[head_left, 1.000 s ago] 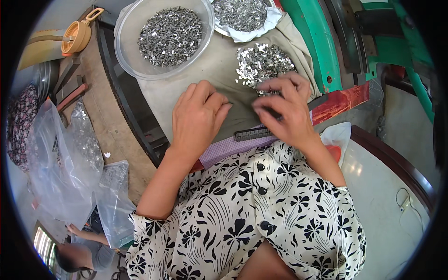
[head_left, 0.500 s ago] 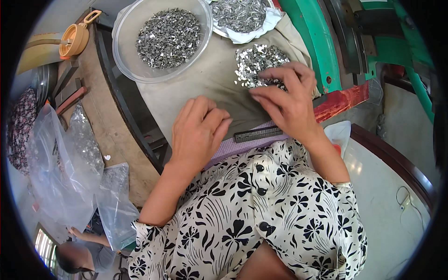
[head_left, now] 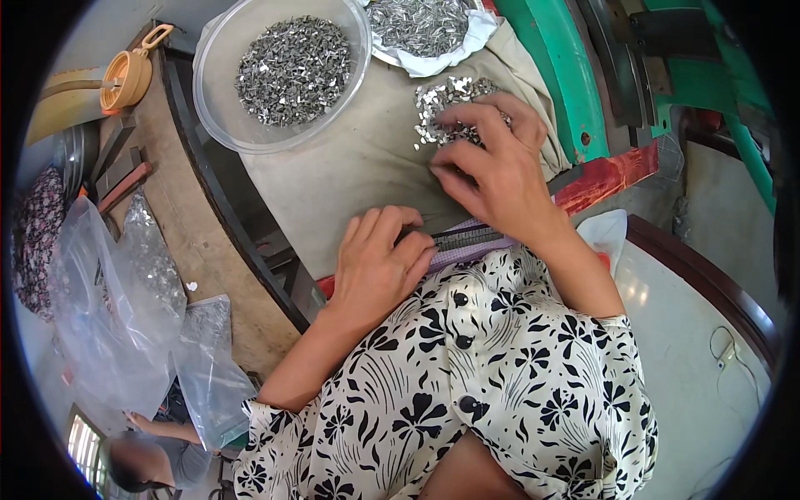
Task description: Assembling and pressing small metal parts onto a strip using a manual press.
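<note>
My right hand (head_left: 498,167) is over the near edge of a loose pile of small shiny metal pieces (head_left: 433,102) on a beige cloth (head_left: 358,167). Its thumb and forefinger are drawn together at the tips, and anything between them is too small to make out. My left hand (head_left: 379,260) is closed, fingers curled, at the left end of a dark ribbed strip (head_left: 468,239) lying at the near edge of the cloth. What those fingers hold, if anything, is hidden. Purple fabric (head_left: 446,261) shows beneath the strip.
A clear plastic tub (head_left: 218,133) of small metal parts and a lined bowl (head_left: 417,29) of shiny slim pieces stand beyond my hands. Green machine framing (head_left: 554,75) borders the right. Plastic bags (head_left: 108,308) and a wooden bench (head_left: 200,242) lie left; another person (head_left: 154,458) sits lower left.
My left hand has moved right and nearer to me, to the end of the dark strip. The right hand has shifted slightly left, still by the pile.
</note>
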The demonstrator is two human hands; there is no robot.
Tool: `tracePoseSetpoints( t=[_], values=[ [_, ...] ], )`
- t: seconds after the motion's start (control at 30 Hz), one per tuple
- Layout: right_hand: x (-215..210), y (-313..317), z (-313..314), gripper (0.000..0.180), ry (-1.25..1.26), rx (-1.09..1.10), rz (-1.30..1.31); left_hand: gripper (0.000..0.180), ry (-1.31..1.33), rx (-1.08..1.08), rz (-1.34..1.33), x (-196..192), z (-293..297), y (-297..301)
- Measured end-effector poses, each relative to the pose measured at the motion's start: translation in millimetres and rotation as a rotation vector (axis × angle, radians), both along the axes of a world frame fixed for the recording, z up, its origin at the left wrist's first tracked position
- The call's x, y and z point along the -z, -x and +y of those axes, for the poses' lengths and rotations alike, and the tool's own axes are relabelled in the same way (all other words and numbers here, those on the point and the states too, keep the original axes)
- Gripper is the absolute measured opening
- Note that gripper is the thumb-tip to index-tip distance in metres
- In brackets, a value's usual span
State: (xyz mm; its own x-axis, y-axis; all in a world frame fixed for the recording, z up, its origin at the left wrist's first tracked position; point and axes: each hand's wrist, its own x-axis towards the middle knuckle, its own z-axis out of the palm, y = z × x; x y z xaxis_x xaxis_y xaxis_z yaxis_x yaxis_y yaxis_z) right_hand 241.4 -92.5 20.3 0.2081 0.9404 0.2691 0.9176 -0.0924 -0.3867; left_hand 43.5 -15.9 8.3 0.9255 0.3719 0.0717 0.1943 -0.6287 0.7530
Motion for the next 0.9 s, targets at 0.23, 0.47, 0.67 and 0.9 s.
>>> tracePoseSetpoints(
  t=[0.23, 0.47, 0.67, 0.9],
  values=[
    [2.4, 17.5, -66.0, 0.019, -0.015, 0.024, 0.144, 0.016, 0.022, -0.012, 0.015, -0.7, -1.1, 3.2],
    [3.9, 16.1, -76.6, 0.022, 0.030, -0.006, 0.209, 0.016, 0.013, -0.017, -0.001, 3.3, -4.6, 3.5],
    [6.3, -3.0, -17.5, 0.020, -0.097, 0.031, 0.011, 0.023, -0.047, -0.011, -0.026, 7.2, -9.9, 4.1],
    [7.6, -4.1, 21.1, 0.013, -0.001, -0.066, -0.027, 0.032, -0.039, 0.015, -0.010, 6.6, -7.7, 4.8]
  ],
)
